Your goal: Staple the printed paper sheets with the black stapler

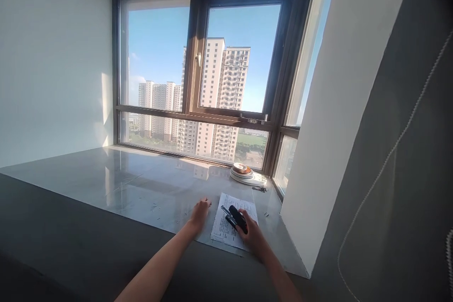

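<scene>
Printed paper sheets [222, 227] lie on the grey window sill near its front edge. Over them my right hand [250, 230] grips a black stapler [238, 217], whose top arm is swung up from its base, with a metal strip showing between. To the left of the paper, my left hand [200, 212] is closed with its fingertips pressed together; anything in them is too small to make out. Small bits that look like loose staples [154, 206] are scattered left of this hand, and a few more [266, 214] lie right of the paper.
Behind the paper, a stack of round plate-like items [242, 172] stands by the window corner, with a small dark object [260, 189] before it. A white wall column [318, 151] bounds the sill [106, 184] on the right. A beaded cord [384, 163] hangs at far right.
</scene>
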`<control>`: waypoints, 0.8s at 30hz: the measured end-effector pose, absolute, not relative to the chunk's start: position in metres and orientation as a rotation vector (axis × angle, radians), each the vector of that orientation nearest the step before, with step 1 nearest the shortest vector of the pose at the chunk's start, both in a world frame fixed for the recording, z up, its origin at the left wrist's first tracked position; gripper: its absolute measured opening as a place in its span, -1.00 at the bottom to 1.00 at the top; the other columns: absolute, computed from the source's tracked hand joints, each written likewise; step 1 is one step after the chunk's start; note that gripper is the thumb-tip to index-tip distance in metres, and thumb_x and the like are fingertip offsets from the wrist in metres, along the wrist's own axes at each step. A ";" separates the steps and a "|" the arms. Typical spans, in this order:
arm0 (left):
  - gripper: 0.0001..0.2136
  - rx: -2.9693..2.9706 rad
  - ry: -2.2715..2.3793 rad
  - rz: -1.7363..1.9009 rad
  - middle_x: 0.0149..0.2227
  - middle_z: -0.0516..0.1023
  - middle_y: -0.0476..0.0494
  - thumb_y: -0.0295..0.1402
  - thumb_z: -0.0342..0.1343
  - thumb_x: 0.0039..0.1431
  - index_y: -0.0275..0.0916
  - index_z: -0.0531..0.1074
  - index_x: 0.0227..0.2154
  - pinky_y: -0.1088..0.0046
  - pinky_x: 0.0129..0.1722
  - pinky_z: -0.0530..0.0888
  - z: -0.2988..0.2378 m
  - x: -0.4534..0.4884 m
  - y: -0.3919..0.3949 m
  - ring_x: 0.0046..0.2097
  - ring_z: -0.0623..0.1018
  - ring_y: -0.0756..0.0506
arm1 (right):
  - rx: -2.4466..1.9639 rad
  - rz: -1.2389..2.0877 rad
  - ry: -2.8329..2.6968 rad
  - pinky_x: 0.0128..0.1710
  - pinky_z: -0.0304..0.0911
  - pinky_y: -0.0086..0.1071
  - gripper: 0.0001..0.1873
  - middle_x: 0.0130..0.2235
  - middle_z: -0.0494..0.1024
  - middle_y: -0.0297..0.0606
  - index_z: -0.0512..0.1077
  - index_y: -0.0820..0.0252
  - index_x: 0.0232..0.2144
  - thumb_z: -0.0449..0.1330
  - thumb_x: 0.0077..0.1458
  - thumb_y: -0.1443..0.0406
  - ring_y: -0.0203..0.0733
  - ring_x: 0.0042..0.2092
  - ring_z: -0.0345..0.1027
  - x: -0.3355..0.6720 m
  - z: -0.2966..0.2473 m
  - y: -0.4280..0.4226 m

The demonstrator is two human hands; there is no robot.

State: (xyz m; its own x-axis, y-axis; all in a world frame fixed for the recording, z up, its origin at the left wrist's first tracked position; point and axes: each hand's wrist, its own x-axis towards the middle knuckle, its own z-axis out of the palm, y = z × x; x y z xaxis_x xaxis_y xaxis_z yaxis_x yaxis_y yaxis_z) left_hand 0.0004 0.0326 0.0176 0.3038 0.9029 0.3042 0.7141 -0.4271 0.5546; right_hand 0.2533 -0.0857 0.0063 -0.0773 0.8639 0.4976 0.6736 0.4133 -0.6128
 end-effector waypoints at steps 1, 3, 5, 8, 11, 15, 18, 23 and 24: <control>-0.79 2.278 1.449 0.868 -0.06 0.58 -0.38 -0.34 0.01 0.33 -0.19 0.56 -0.20 0.24 -0.07 0.45 0.018 0.000 0.031 -0.02 0.58 -0.29 | -1.333 0.266 -1.816 -0.09 0.43 -0.16 -0.48 0.05 0.56 -0.15 0.32 -0.05 0.18 0.19 0.16 0.18 0.02 -0.03 0.50 0.252 0.008 -0.087; -0.77 2.294 1.402 0.914 -0.10 0.63 -0.32 -0.39 -0.03 0.35 -0.17 0.55 -0.14 0.28 -0.10 0.45 0.019 0.002 0.025 -0.05 0.60 -0.26 | -1.353 0.244 -1.831 -0.12 0.41 -0.20 -0.49 0.02 0.57 -0.16 0.31 -0.01 0.18 0.19 0.18 0.19 -0.01 -0.07 0.50 0.250 0.012 -0.089; -0.76 2.301 1.288 0.978 -0.10 0.64 -0.28 -0.38 -0.01 0.36 -0.15 0.53 -0.06 0.32 -0.11 0.45 0.020 0.007 0.015 -0.07 0.61 -0.24 | -1.362 0.237 -1.868 -0.10 0.39 -0.20 -0.49 0.02 0.56 -0.13 0.29 0.05 0.19 0.17 0.20 0.20 -0.03 -0.09 0.49 0.249 0.015 -0.090; -0.73 2.274 1.147 1.105 -0.13 0.65 -0.22 -0.29 0.00 0.39 -0.14 0.47 0.05 0.35 -0.11 0.45 0.021 0.017 0.002 -0.13 0.62 -0.19 | -1.377 0.210 -1.912 -0.03 0.34 -0.20 -0.51 0.06 0.52 -0.11 0.27 0.08 0.19 0.15 0.21 0.25 -0.03 -0.01 0.46 0.250 0.018 -0.091; -0.76 2.317 1.061 1.140 -0.12 0.64 -0.22 -0.26 0.10 0.34 -0.19 0.52 -0.02 0.35 -0.11 0.45 0.022 0.023 -0.001 -0.13 0.60 -0.18 | -1.375 0.235 -1.919 -0.03 0.33 -0.24 -0.50 0.04 0.54 -0.12 0.26 0.10 0.20 0.16 0.21 0.28 -0.06 -0.02 0.46 0.250 0.022 -0.095; -0.83 2.398 0.944 1.136 -0.20 0.62 -0.21 -0.29 0.16 0.30 -0.24 0.61 -0.20 0.33 -0.10 0.44 0.024 0.023 0.006 -0.16 0.55 -0.15 | -1.359 0.295 -1.917 -0.04 0.32 -0.28 -0.49 0.04 0.55 -0.16 0.27 0.09 0.20 0.18 0.21 0.29 -0.09 -0.04 0.46 0.252 0.028 -0.102; -0.85 2.470 0.838 1.103 -0.24 0.60 -0.19 -0.34 0.18 0.27 -0.24 0.64 -0.32 0.31 -0.08 0.43 0.023 0.023 0.010 -0.13 0.53 -0.16 | -1.349 0.318 -1.927 -0.05 0.32 -0.29 -0.50 0.02 0.56 -0.17 0.27 0.09 0.20 0.19 0.22 0.28 -0.09 -0.05 0.46 0.253 0.030 -0.106; -0.83 2.330 0.785 1.174 -0.28 0.62 -0.16 -0.33 0.16 0.24 -0.23 0.65 -0.33 0.35 -0.18 0.45 0.020 0.023 0.018 -0.25 0.54 -0.10 | -1.289 0.307 -1.955 -0.09 0.34 -0.26 -0.50 0.05 0.54 -0.12 0.24 0.04 0.20 0.19 0.24 0.26 -0.04 -0.04 0.47 0.255 0.026 -0.102; -0.84 2.249 0.804 1.227 -0.29 0.63 -0.16 -0.32 0.18 0.21 -0.23 0.65 -0.33 0.35 -0.18 0.47 0.020 0.024 0.021 -0.26 0.55 -0.10 | -1.276 0.302 -1.954 -0.09 0.34 -0.25 -0.50 0.05 0.54 -0.13 0.24 0.02 0.20 0.19 0.23 0.27 -0.04 -0.04 0.47 0.256 0.025 -0.101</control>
